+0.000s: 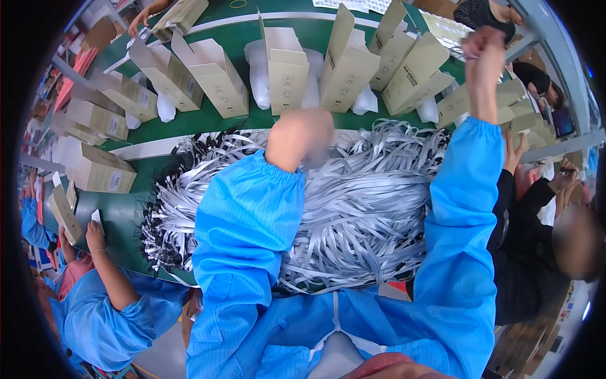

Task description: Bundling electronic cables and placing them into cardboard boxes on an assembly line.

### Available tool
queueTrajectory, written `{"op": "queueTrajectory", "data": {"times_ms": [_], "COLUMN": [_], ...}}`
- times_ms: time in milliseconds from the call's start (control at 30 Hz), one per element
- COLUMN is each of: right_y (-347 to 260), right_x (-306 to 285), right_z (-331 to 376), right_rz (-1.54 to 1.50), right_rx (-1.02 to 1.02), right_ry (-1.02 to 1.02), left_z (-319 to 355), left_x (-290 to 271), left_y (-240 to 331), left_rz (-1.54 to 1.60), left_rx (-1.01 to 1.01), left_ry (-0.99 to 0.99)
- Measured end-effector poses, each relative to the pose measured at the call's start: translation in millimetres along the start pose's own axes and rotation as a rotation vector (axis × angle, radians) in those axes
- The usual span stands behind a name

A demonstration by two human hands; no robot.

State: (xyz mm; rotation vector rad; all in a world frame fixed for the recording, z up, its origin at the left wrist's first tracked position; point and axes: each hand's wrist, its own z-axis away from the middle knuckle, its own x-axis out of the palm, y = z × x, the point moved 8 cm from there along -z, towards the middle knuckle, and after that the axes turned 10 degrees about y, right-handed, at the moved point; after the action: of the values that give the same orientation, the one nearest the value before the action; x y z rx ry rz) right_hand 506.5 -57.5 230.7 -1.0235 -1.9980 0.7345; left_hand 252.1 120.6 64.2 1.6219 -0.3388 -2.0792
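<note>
My left hand, smeared by motion, is over the pile of pale grey lanyard straps with black ends. Its fingers cannot be made out. Raised at the upper right, my right hand looks closed; whatever it may hold is too blurred and small to name. Just beyond the left hand stands a cream cardboard box with raised flaps. More open boxes of the same kind line up to its left and right. Below the right hand are other cream boxes, partly hidden by my arm.
The boxes stand on a green work surface with white wrapped pieces between them. At the left, a co-worker in blue handles a small box. Another person's hand works at the far left. People in dark clothes are at the right.
</note>
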Motion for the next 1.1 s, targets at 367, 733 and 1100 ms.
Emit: {"op": "queueTrajectory", "data": {"times_ms": [367, 733, 1100], "right_y": [44.5, -21.7, -27.7], "right_x": [-22.8, 117.7, 173.0], "right_z": [23.7, 166.5, 186.1], "right_rz": [1.013, 0.457, -0.143], "right_rx": [0.023, 0.038, 0.630], "right_ry": [-0.343, -0.745, -0.784], "left_z": [25.0, 74.6, 179.4], "left_x": [-52.9, -125.1, -186.5], "left_y": [18.2, 66.6, -51.6], "left_rz": [0.268, 0.498, 1.181], "left_rx": [0.270, 0.645, 0.403], "left_ry": [0.283, 0.825, 1.732]}}
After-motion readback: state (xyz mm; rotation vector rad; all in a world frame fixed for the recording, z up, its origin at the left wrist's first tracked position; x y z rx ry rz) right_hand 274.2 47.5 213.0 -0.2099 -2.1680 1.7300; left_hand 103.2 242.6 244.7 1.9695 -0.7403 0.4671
